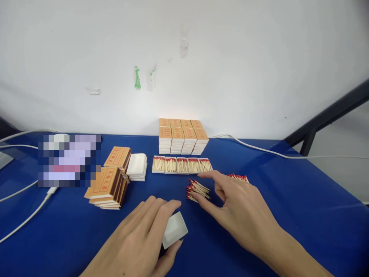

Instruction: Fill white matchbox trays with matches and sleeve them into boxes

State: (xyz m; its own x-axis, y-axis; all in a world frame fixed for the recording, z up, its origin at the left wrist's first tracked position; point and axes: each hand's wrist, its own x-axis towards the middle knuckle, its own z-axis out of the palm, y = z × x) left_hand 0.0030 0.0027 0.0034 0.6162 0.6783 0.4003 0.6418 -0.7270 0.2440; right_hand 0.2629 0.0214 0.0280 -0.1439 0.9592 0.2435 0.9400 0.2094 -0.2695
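Observation:
My left hand (144, 229) grips a small white matchbox tray (175, 230) between thumb and fingers, its hollow side up and no matches visible in it. To its right, a loose pile of red-tipped matches (198, 191) lies on the blue table. My right hand (236, 204) is over the pile's right side, thumb and index finger spread apart around it; the thumb tip is at the pile's lower edge. More matches (238, 177) show partly behind that hand. Just beyond, a row of several match-filled trays (182, 165) sits side by side.
Stacked closed matchboxes (183, 136) stand against the wall. On the left are piled matchbox sleeves (108, 181) and stacked white trays (137, 166). A blurred-out object (69, 159) and white cables (31, 221) lie farther left. Another cable (253, 148) runs along the back right.

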